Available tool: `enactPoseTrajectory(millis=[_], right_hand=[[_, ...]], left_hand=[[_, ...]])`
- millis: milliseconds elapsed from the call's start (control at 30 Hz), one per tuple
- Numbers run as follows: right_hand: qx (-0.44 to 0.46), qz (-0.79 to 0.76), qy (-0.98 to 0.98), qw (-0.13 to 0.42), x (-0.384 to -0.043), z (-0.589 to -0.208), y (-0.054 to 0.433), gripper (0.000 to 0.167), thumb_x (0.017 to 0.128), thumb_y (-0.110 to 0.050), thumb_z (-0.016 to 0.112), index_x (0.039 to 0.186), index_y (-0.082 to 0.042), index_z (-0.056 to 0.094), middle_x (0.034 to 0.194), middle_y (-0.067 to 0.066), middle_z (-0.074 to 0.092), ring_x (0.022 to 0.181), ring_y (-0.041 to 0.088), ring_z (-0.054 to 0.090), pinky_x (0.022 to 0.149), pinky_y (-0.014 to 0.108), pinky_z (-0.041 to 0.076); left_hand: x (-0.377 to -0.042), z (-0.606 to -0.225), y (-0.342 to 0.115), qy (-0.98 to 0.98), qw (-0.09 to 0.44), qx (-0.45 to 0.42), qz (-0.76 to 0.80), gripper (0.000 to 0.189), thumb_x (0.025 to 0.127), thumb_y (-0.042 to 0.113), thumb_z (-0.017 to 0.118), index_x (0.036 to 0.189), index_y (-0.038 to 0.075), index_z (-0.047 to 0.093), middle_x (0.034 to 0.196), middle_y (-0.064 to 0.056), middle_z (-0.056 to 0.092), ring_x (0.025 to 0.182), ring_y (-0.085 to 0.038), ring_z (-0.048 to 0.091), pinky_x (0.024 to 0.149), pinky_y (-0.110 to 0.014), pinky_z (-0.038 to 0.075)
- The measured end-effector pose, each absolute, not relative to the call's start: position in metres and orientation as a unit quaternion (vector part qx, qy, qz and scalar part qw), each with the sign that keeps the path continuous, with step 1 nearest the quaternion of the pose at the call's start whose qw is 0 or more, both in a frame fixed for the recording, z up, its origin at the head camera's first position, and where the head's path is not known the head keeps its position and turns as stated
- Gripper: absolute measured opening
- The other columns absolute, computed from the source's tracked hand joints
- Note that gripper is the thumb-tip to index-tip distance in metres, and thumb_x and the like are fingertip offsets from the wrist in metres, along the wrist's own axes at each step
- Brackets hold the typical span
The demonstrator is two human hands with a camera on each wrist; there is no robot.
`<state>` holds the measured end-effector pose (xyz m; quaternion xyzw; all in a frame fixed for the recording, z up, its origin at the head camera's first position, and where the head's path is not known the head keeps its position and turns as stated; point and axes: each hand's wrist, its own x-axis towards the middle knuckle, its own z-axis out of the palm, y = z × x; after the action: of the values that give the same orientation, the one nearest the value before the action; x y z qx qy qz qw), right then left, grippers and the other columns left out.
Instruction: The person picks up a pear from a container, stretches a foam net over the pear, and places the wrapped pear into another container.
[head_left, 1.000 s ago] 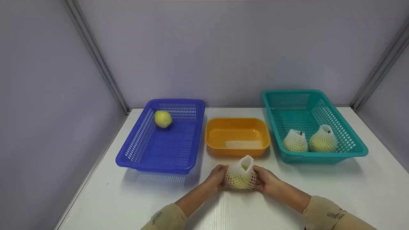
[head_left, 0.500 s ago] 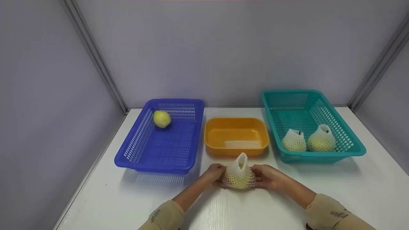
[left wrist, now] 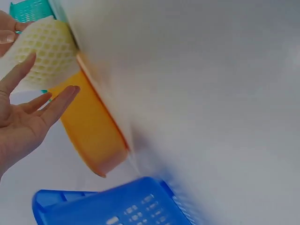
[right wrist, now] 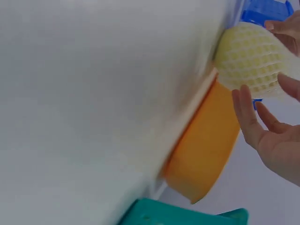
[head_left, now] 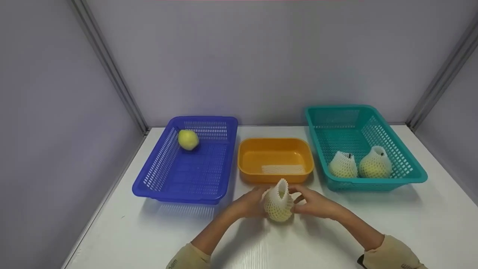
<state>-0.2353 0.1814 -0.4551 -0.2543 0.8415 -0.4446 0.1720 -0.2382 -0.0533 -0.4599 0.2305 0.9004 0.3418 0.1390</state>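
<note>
A pale yellow pear in a white foam net sleeve (head_left: 278, 207) stands on the table between both hands, the net's open neck pointing up. My left hand (head_left: 254, 203) is at its left side; in the left wrist view, the fingers of that left hand (left wrist: 26, 122) are spread and fairly straight, the thumb overlapping the net. On the other side is my right hand (head_left: 312, 203). Its fingers (right wrist: 248, 117) look loosely extended beside the sleeved pear (right wrist: 251, 58) in the right wrist view, the thumb near the net. Neither hand curls round the fruit.
A blue basket (head_left: 222, 179) at left holds a bare pear (head_left: 188, 140). Behind the hands, an orange tub (head_left: 276, 178) contains a flat white foam net (head_left: 283, 169). The green basket (head_left: 373, 181) at right contains two netted pears (head_left: 375, 164). Grey panels surround the white table (head_left: 123, 231).
Both hands gripped the netted pear's sides earlier; now their fingers have loosened and spread. The net has been drawn closer around the pear, its neck standing more upright.
</note>
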Motion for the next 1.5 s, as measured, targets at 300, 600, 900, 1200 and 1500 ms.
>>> enactPoseTrajectory(millis=[300, 600, 900, 1200, 1500], right_hand=[[-0.263, -0.424, 0.860, 0.109, -0.232, -0.462, 0.170, 0.061, 0.082, -0.012, 0.069, 0.132, 0.002, 0.038, 0.125, 0.020, 0.047, 0.103, 0.039, 0.051, 0.081, 0.046, 0.047], [-0.259, -0.432, 0.857, 0.112, -0.234, -0.469, 0.169, 0.062, 0.076, -0.006, 0.072, 0.129, 0.004, 0.041, 0.120, 0.025, 0.050, 0.105, 0.043, 0.050, 0.081, 0.045, 0.048], [-0.254, -0.409, 0.865, 0.140, -0.237, -0.473, 0.166, 0.067, 0.072, -0.006, 0.074, 0.128, 0.007, 0.038, 0.116, 0.023, 0.053, 0.105, 0.039, 0.052, 0.081, 0.043, 0.048], [-0.256, -0.387, 0.871, 0.163, -0.241, -0.472, 0.164, 0.073, 0.069, -0.006, 0.074, 0.129, 0.011, 0.035, 0.113, 0.021, 0.055, 0.103, 0.034, 0.053, 0.082, 0.045, 0.046], [-0.269, -0.411, 0.851, 0.186, -0.243, -0.462, 0.167, 0.072, 0.071, -0.008, 0.072, 0.131, 0.008, 0.035, 0.120, 0.020, 0.050, 0.109, 0.039, 0.048, 0.087, 0.048, 0.043]], left_hand=[[-0.232, -0.457, -0.038, 0.904, 0.081, 0.228, 0.352, 0.057, 0.076, 0.010, 0.075, 0.127, 0.003, 0.050, 0.122, -0.012, 0.053, 0.115, -0.027, 0.047, 0.097, -0.039, 0.036], [-0.234, -0.464, -0.036, 0.901, 0.093, 0.234, 0.352, 0.056, 0.073, 0.005, 0.076, 0.123, 0.000, 0.051, 0.117, -0.011, 0.056, 0.110, -0.024, 0.049, 0.095, -0.037, 0.037], [-0.236, -0.466, -0.037, 0.908, 0.097, 0.243, 0.327, 0.051, 0.069, 0.005, 0.078, 0.114, 0.002, 0.056, 0.103, -0.006, 0.060, 0.100, -0.020, 0.054, 0.088, -0.032, 0.042], [-0.243, -0.462, -0.034, 0.944, 0.109, 0.235, 0.206, 0.041, 0.066, 0.012, 0.080, 0.097, 0.001, 0.055, 0.080, -0.007, 0.059, 0.078, -0.021, 0.059, 0.067, -0.031, 0.048], [-0.248, -0.458, -0.041, 0.893, 0.161, 0.282, 0.312, 0.044, 0.070, 0.009, 0.077, 0.108, 0.006, 0.055, 0.091, 0.001, 0.057, 0.082, -0.010, 0.051, 0.079, -0.024, 0.044]])
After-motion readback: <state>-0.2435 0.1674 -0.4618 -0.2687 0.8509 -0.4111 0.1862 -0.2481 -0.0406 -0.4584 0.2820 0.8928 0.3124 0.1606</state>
